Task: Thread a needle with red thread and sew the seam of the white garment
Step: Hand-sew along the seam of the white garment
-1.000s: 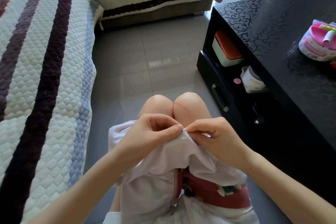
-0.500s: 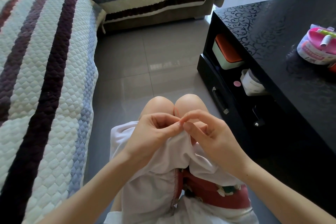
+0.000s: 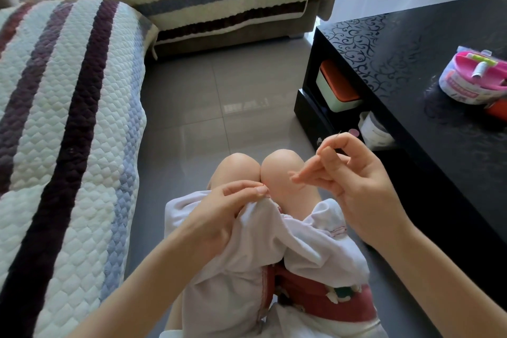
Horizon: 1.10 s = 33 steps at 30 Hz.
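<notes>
Across the lap, just behind the bare knees (image 3: 282, 167), lies the bunched white garment (image 3: 241, 269), with pink stitching along one hem. The person's left hand (image 3: 216, 217) grips a raised fold of it directly behind the knees. Thumb and forefinger are closed in a pinch on the cloth edge, where a speck of red thread (image 3: 264, 186) shows. The right hand (image 3: 359, 181) is lifted to the right of the knees, clear of the cloth. Its thumb and forefinger pinch a thin needle (image 3: 337, 139) that points up and away, while its other fingers (image 3: 307, 175) stretch toward the knees. Any thread running between the hands is too fine to trace. Right of the knees stands a black table (image 3: 439, 107) carrying a pink and white sewing kit (image 3: 466, 85). Left of the knees is a striped quilted sofa (image 3: 68, 123).
</notes>
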Motion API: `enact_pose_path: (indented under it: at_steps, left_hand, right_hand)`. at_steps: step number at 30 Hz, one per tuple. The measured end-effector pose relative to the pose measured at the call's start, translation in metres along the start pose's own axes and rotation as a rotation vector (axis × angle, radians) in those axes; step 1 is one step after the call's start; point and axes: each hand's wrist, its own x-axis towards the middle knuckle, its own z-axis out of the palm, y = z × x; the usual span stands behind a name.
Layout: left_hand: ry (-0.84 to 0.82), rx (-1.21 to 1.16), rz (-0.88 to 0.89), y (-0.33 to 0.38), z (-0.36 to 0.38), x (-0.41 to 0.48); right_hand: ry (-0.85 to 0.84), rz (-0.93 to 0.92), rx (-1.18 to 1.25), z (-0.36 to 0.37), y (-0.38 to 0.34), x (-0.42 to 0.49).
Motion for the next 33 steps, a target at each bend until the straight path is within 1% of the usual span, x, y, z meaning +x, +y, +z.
enact_pose_path:
  at_steps: [2,4,9,12,16,18,22,25,28,33]
  left_hand:
    - [-0.054,-0.020,-0.110,0.009,-0.002,0.006]
    - [-0.074,0.014,-0.148,0.019,-0.001,0.009]
    - [-0.093,0.154,0.013,0.057,0.003,0.008]
    - [-0.153,0.184,0.081,0.083,0.004,0.006]
    - [-0.296,0.305,0.216,0.109,0.014,-0.001]
    - [-0.338,0.382,0.276,0.116,0.018,-0.003]
    - [-0.319,0.460,0.342,0.118,0.023,-0.006]
    - [-0.324,0.488,0.354,0.117,0.025,-0.007]
    - [-0.283,0.489,0.363,0.117,0.022,-0.007]
    - [-0.264,0.439,0.337,0.118,0.017,-0.003]
  right_hand:
    - [-0.005,0.027,0.058,-0.005,-0.005,0.005]
    - [-0.009,0.029,0.082,-0.010,-0.009,0.009]
    - [0.035,0.012,0.091,-0.022,-0.017,0.022]
    - [0.052,-0.025,0.065,-0.027,-0.021,0.028]
    - [0.061,-0.096,-0.149,-0.026,-0.017,0.035]
    - [0.023,-0.123,-0.272,-0.020,-0.012,0.037]
    - [-0.131,-0.166,-0.458,0.000,-0.004,0.037]
    - [-0.222,-0.223,-0.526,0.015,0.004,0.035]
    - [-0.256,-0.277,-0.448,0.026,0.006,0.032]
    - [-0.312,-0.232,-0.119,0.031,-0.002,0.031]
